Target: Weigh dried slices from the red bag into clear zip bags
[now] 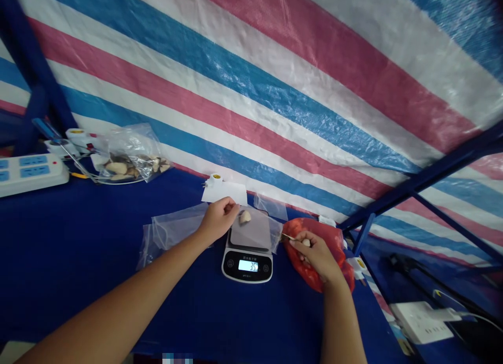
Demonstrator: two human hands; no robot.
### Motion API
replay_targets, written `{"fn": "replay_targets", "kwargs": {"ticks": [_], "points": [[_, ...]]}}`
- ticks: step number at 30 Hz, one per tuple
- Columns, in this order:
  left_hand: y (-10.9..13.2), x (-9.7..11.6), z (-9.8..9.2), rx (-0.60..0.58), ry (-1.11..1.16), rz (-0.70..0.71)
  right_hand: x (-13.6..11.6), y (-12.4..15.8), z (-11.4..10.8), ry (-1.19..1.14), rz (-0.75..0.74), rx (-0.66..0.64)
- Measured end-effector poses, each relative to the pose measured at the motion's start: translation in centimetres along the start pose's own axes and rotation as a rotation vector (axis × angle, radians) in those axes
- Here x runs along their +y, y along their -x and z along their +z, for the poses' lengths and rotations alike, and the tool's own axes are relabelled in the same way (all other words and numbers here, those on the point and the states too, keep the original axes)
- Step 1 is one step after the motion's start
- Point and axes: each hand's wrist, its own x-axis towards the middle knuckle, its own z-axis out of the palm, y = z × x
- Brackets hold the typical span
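A digital kitchen scale [247,267] reads what looks like 3.5. Over its plate lies a clear plastic bag [261,222] with one pale garlic clove [245,217] in or under the film; I cannot tell which. My left hand [220,217] is closed in a pinch at the bag's left edge, beside the plate. On the right, my right hand [314,254] is over a red mesh bag [291,267], its fingers curled around a garlic clove [306,242]. A thin brownish strip [288,237] sticks out from its fingertips toward the clear bag. More cloves partly show under that hand.
Several flat clear bags [168,230] lie left of the scale. White paper [226,192] and a plug [215,179] are behind it. At the back left are a bag of brownish-white pieces [131,162], a screwdriver [49,131] and a power strip [33,173]. A striped tarp hangs behind the blue table.
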Motion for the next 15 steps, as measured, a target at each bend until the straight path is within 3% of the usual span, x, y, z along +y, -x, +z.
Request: {"fn": "replay_targets", "kwargs": {"ticks": [5, 15], "points": [[0.0, -0.1, 0.0, 0.009, -0.006, 0.013, -0.1, 0.1, 0.2, 0.013, 0.006, 0.031], [-0.2, -0.4, 0.0, 0.019, -0.032, 0.033, 0.3, 0.3, -3.5, -0.156, -0.031, 0.145]]}}
